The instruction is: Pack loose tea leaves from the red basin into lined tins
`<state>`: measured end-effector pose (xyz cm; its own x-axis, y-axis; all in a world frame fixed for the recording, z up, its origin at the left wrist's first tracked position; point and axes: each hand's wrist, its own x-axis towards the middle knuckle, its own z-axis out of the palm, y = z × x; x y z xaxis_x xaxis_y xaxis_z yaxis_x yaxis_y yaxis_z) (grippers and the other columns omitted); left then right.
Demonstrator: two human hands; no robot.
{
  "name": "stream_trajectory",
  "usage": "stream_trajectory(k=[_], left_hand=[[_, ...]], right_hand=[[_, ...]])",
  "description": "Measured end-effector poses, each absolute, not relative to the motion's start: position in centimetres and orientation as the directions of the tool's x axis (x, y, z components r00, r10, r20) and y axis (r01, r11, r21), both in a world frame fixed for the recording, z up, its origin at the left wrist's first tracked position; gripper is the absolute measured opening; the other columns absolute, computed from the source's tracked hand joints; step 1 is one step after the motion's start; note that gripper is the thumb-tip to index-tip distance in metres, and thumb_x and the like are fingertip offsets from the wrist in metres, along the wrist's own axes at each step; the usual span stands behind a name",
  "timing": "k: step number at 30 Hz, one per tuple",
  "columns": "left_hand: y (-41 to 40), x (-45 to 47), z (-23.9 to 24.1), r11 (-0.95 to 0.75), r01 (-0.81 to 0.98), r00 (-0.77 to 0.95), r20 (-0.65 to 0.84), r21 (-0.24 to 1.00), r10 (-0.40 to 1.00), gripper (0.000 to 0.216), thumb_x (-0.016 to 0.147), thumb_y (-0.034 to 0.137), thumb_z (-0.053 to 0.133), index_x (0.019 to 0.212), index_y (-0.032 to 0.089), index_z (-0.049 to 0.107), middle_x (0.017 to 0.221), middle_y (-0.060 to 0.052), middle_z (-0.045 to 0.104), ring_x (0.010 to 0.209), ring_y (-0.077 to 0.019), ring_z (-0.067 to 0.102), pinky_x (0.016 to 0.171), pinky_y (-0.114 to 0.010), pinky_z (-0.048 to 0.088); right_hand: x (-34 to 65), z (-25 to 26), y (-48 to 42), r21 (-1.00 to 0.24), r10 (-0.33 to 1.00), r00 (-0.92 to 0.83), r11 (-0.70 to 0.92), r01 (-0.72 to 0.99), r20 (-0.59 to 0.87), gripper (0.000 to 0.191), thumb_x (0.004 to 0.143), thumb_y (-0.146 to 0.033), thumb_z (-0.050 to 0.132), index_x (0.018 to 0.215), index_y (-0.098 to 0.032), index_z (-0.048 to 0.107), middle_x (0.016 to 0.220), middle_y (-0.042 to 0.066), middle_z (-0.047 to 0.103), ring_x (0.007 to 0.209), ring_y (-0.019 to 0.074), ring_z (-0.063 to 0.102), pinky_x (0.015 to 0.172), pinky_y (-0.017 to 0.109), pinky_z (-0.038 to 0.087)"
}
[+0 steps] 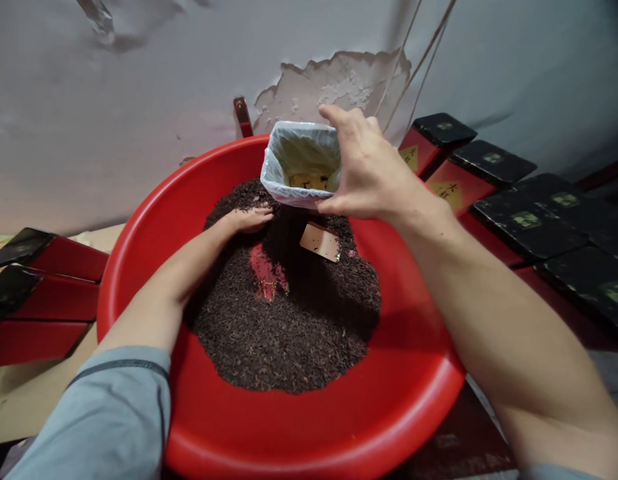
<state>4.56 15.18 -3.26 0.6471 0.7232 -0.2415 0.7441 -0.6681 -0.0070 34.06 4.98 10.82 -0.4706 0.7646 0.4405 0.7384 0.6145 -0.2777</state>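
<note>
A big red plastic basin [399,393] holds a heap of dark loose tea leaves [283,320]. My right hand [369,170] grips the near right corner of a small box lined with a clear plastic bag [299,163], held over the far part of the heap. My left hand [249,219] lies on the leaves just below the box, fingers together and partly dug in. A small tan card [320,241] lies on the leaves under the box.
Red boxes with black lids [529,220] are stacked at the right, and more of them [39,293] lie at the left. A grey wall with peeling plaster [339,80] stands right behind the basin.
</note>
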Motion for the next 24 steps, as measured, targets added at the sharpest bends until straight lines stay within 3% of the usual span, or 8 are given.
stream_trajectory(k=[7, 9, 12, 14, 18, 22, 24], left_hand=[[11.7, 8.2, -0.7, -0.753, 0.642, 0.675, -0.36, -0.143, 0.644, 0.026, 0.097, 0.023, 0.049, 0.109, 0.017, 0.07, 0.116, -0.008, 0.067, 0.094, -0.0194, 0.062, 0.078, -0.028, 0.047], [8.4, 8.6, -2.2, -0.842, 0.52, 0.772, -0.343, -0.142, 0.534, 0.024, 0.098, 0.027, 0.05, 0.108, 0.018, 0.07, 0.114, -0.009, 0.067, 0.092, -0.0203, 0.063, 0.07, -0.028, 0.046], [3.6, 9.4, -6.2, -0.963, 0.266, 0.917, -0.297, -0.038, 0.265, 0.023, 0.101, 0.033, 0.051, 0.095, 0.02, 0.068, 0.098, -0.007, 0.069, 0.084, -0.0184, 0.063, 0.061, -0.028, 0.043], [2.0, 10.0, -8.9, -0.969, 0.244, 0.931, -0.273, -0.034, 0.244, 0.026, 0.102, 0.034, 0.05, 0.089, 0.02, 0.066, 0.09, -0.007, 0.068, 0.078, -0.0179, 0.063, 0.059, -0.029, 0.042], [3.5, 11.0, -11.9, -0.978, 0.208, 0.969, -0.129, -0.02, 0.209, 0.021, 0.101, 0.026, 0.049, 0.088, 0.02, 0.064, 0.085, -0.007, 0.067, 0.077, -0.0174, 0.063, 0.063, -0.029, 0.044], [8.0, 12.2, -11.8, -0.973, 0.226, 0.958, -0.169, -0.039, 0.23, 0.017, 0.097, 0.031, 0.057, 0.089, 0.02, 0.066, 0.092, -0.008, 0.071, 0.075, -0.0176, 0.064, 0.06, -0.03, 0.042], [10.2, 13.2, -11.6, -0.966, 0.256, 0.943, -0.209, -0.043, 0.259, 0.013, 0.093, 0.032, 0.064, 0.091, 0.02, 0.069, 0.096, -0.007, 0.073, 0.075, -0.0186, 0.065, 0.06, -0.03, 0.043]], right_hand=[[34.1, 11.3, 4.6, -0.257, 0.794, -0.424, 0.561, 0.787, 0.436, 0.121, 0.061, -0.03, 0.084, 0.161, -0.01, 0.019, 0.15, 0.02, 0.039, 0.131, 0.043, 0.041, 0.111, 0.068, 0.043], [34.4, 11.0, 4.8, -0.269, 0.781, -0.396, 0.563, 0.782, 0.484, 0.12, 0.06, -0.034, 0.085, 0.161, -0.018, 0.021, 0.149, 0.016, 0.04, 0.13, 0.0427, 0.043, 0.109, 0.067, 0.046], [35.0, 10.0, 5.8, -0.29, 0.694, -0.374, 0.64, 0.711, 0.615, 0.113, 0.063, -0.047, 0.084, 0.158, -0.035, 0.024, 0.147, 0.009, 0.042, 0.13, 0.0424, 0.044, 0.103, 0.064, 0.052], [35.3, 9.3, 6.5, -0.283, 0.617, -0.352, 0.698, 0.658, 0.703, 0.111, 0.061, -0.051, 0.084, 0.156, -0.04, 0.026, 0.146, 0.007, 0.044, 0.13, 0.0421, 0.044, 0.1, 0.062, 0.055], [35.4, 9.3, 6.6, -0.258, 0.533, -0.312, 0.743, 0.618, 0.786, 0.11, 0.059, -0.042, 0.087, 0.153, -0.042, 0.029, 0.147, 0.005, 0.046, 0.133, 0.0411, 0.043, 0.104, 0.061, 0.053], [35.1, 11.1, 4.9, -0.239, 0.577, -0.315, 0.687, 0.687, 0.754, 0.105, 0.062, -0.031, 0.084, 0.153, -0.028, 0.032, 0.151, 0.01, 0.046, 0.138, 0.0379, 0.043, 0.119, 0.06, 0.038], [35.1, 11.9, 4.1, -0.238, 0.598, -0.319, 0.668, 0.705, 0.735, 0.103, 0.064, -0.03, 0.082, 0.153, -0.024, 0.032, 0.153, 0.013, 0.043, 0.139, 0.0372, 0.044, 0.121, 0.057, 0.037]])
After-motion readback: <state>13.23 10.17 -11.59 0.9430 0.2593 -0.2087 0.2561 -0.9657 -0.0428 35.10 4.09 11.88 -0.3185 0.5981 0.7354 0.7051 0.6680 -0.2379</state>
